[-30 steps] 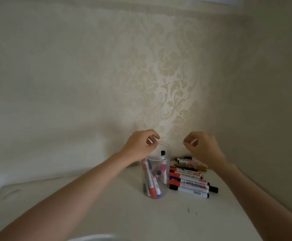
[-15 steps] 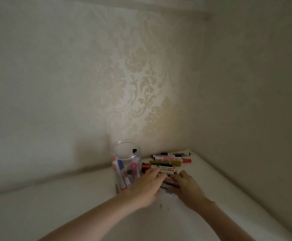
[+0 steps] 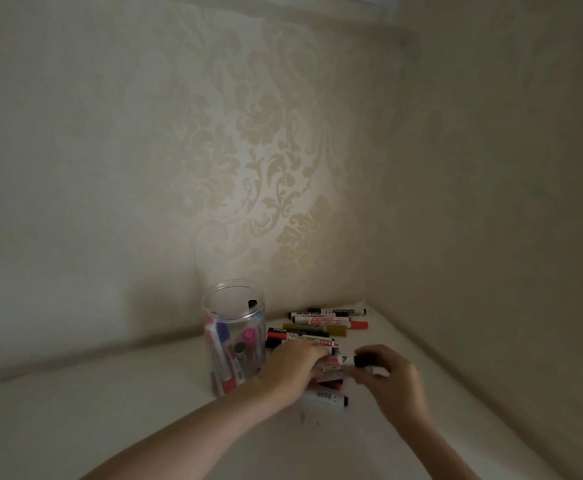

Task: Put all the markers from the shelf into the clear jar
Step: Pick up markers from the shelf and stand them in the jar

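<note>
A clear jar (image 3: 234,308) stands upright on the white shelf (image 3: 110,410), holding several markers with red, blue and pink caps. To its right lies a pile of markers (image 3: 324,322) in the corner. My left hand (image 3: 292,370) is down on the near part of the pile, its fingers curled over markers there. My right hand (image 3: 392,379) pinches the black-capped end of a white marker (image 3: 347,361) lifted slightly off the pile. Another white marker with a barcode (image 3: 326,398) lies nearest to me.
Patterned wallpaper walls (image 3: 283,168) meet in a corner right behind the markers. The side wall (image 3: 491,237) runs close along the right of the shelf. Bare shelf surface stretches left of the jar.
Both hands came down from the jar's rim to the marker pile. Since half a second ago my right hand has closed on a marker's black end and raised it.
</note>
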Tool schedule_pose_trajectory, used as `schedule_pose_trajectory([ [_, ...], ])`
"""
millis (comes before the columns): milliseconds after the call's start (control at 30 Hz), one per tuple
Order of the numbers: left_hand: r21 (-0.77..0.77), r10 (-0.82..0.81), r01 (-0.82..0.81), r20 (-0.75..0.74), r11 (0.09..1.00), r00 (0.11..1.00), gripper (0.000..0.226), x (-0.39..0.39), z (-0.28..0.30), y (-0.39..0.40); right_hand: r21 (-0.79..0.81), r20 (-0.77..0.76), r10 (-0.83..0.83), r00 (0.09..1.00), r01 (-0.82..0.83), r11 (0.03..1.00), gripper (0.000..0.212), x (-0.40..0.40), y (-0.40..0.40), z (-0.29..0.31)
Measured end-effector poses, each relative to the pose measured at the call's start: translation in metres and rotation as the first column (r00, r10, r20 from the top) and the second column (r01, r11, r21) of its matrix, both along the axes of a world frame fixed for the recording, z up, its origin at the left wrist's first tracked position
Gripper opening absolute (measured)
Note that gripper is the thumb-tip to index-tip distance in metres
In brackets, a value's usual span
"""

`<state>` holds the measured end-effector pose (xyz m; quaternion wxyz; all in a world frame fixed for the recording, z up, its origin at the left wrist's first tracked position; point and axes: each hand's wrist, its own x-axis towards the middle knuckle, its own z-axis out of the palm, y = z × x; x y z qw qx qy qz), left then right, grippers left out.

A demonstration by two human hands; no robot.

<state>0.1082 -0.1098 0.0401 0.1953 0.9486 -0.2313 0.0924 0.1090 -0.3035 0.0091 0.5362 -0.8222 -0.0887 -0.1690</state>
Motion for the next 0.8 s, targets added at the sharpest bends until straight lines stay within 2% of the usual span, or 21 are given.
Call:
schedule_pose_trajectory([
  [67, -0.184, 0.051, -0.046, 0.022, 0.982, 0.998, 0.012, -0.003, 0.013, 0.0, 0.159, 0.016, -0.016, 1.0, 0.013, 0.987, 0.022, -0.001, 0.0, 0.019],
  [133, -0.391, 0.118, -0.104, 0.013, 0.914, 0.993, 0.012, -0.006, 0.039, 0.001, 0.239, 0.081, -0.054, 0.995, 0.033, 0.97, 0.017, 0.0, 0.001, 0.045],
  [233, -0.654, 0.132, -0.094, 0.009, 0.75, 0.991, 0.018, -0.007, 0.101, 0.022, 0.283, 0.189, -0.116, 0.975, 0.059, 0.957, 0.012, 0.003, 0.0, 0.099],
  [333, -0.79, 0.216, -0.106, 0.034, 0.604, 0.976, 0.012, -0.01, 0.156, 0.073, 0.276, 0.31, -0.098, 0.946, 0.009, 0.961, 0.01, 0.001, 0.014, 0.156],
  [433, -0.784, 0.334, -0.252, -0.06, 0.567, 0.941, 0.008, -0.016, 0.156, 0.115, 0.197, 0.425, -0.017, 0.905, -0.074, 0.978, 0.011, -0.001, 0.053, 0.194],
  [533, -0.673, 0.371, -0.413, -0.216, 0.613, 0.903, 0.014, -0.023, 0.124, 0.126, 0.018, 0.458, 0.087, 0.885, -0.107, 0.994, 0.017, 0.002, 0.1, 0.205],
  [667, -0.615, 0.338, -0.416, -0.246, 0.67, 0.908, 0.021, -0.018, 0.115, 0.126, -0.194, 0.389, 0.198, 0.9, -0.13, 0.972, 0.03, 0.01, 0.141, 0.189],
  [800, -0.611, 0.333, -0.39, -0.211, 0.689, 0.919, 0.028, -0.014, 0.121, 0.127, -0.302, 0.372, 0.195, 0.908, -0.08, 0.95, 0.026, 0.02, 0.154, 0.176],
])
